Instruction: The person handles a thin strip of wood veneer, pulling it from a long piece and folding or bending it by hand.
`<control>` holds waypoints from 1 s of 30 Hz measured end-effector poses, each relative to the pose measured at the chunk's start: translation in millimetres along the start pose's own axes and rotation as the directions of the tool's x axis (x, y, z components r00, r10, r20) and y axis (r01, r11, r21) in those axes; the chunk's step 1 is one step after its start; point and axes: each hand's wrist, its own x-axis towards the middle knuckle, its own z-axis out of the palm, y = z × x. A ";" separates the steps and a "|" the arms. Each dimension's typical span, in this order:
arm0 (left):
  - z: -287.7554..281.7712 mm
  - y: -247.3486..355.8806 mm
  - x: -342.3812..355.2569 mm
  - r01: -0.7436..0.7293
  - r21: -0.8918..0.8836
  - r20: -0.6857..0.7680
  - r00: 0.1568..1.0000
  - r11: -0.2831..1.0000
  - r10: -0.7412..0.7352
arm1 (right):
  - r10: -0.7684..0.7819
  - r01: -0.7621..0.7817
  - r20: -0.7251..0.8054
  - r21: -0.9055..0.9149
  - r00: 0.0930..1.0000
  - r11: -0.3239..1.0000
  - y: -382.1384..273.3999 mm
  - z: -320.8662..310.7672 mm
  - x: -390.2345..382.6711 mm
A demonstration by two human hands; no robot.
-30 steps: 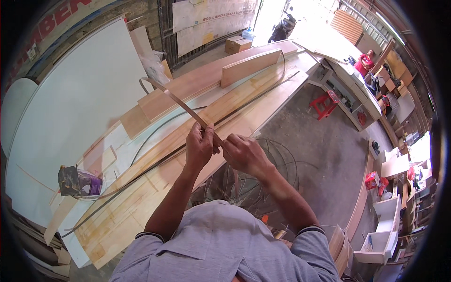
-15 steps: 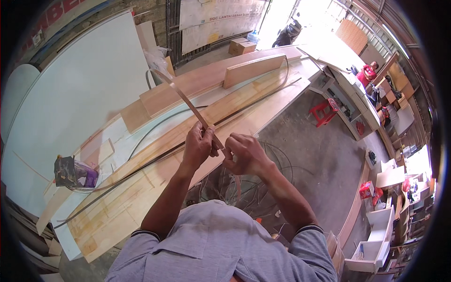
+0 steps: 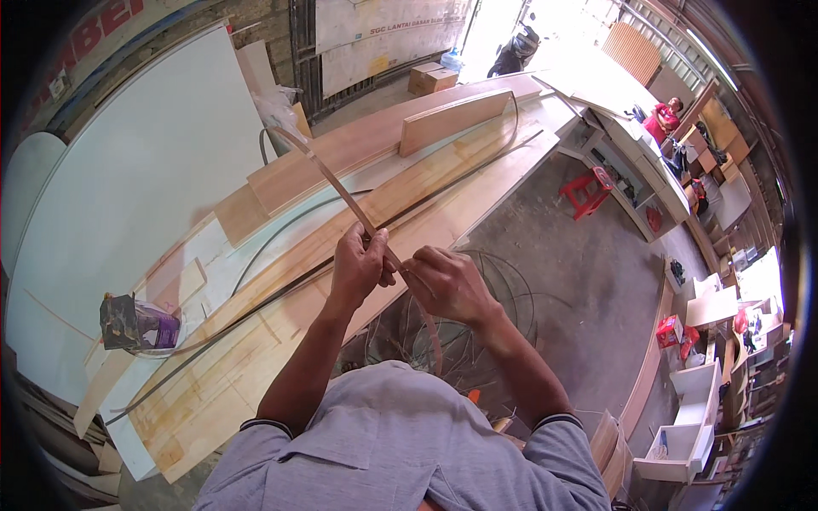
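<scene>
A long, thin brown strip of edge banding point(image 3: 339, 189) arches over the workbench and runs down into my hands. My left hand point(image 3: 358, 264) is closed on it, thumb on top. Just to the right, my right hand point(image 3: 452, 285) has its fingers curled and pinched at the strip; its fingertips are partly hidden. Below the hands a pinkish length point(image 3: 433, 336) hangs down; whether it is the same strip I cannot tell. Under my left hand lies a long wooden board point(image 3: 315, 254), with a dark narrow strip point(image 3: 256, 317) along it.
A narrow board point(image 3: 456, 121) stands on edge at the bench's far end. A black and purple container point(image 3: 141, 324) sits at the left. Tangled strips point(image 3: 511, 294) lie on the floor near a red stool point(image 3: 586, 192). A person in red point(image 3: 663, 119) is far right.
My right hand has turned slightly and its fingers have shifted along the strip. More of the pinkish length shows hanging below. My left hand keeps its grip, and the view has shifted a little.
</scene>
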 end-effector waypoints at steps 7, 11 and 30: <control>4.5 -0.6 0.6 0.027 0.056 -0.018 0.999 0.998 -0.026 | -0.077 0.082 0.097 -0.053 0.992 0.995 7.5 1.8 1.6; 6.2 -0.3 1.4 0.052 0.070 -0.005 0.999 0.996 -0.052 | -0.124 0.140 0.132 -0.121 0.983 0.983 8.2 9.4 4.2; 2.4 -18.9 4.6 0.190 0.061 0.265 0.943 0.980 -0.200 | 0.193 -0.319 0.262 0.629 0.945 0.709 22.9 1.3 -9.8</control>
